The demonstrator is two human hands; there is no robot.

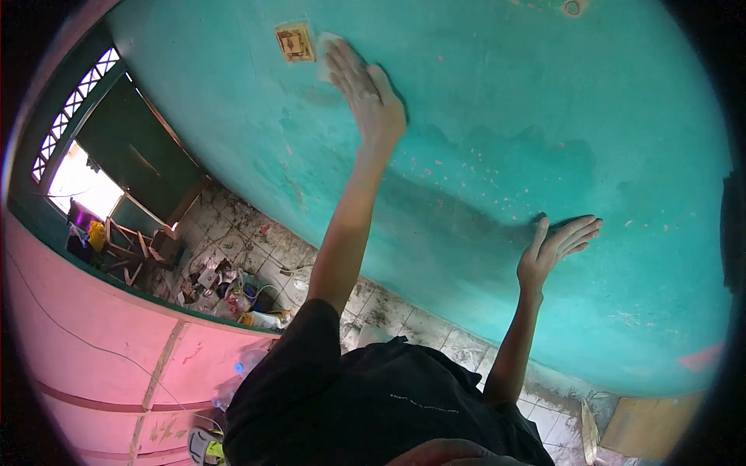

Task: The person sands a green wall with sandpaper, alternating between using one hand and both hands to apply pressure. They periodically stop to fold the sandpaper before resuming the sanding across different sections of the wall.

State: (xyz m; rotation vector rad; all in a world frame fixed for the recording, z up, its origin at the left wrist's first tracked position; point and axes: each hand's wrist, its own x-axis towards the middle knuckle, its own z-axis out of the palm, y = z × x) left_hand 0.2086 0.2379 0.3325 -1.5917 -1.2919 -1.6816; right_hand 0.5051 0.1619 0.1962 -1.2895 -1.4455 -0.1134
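Head view shows my left hand [365, 93] stretched to the frame's upper middle, fingers flat, pressing a pale cloth [325, 54] on the teal wall [497, 116]. At right, my right hand [556, 248] rests open, fingers spread, on that wall.

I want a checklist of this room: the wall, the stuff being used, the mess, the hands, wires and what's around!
Surface: teal wall, patchy with pink flecks.
Job's things: pale cloth pressed to the wall beside a small square sticker.
Clutter: pile of junk on the dirty tiled floor.
Hands: left hand flat over the cloth; right hand open, flat against the wall.
Cables: thin wire across the pink wall.
Surroundings: bright doorway.
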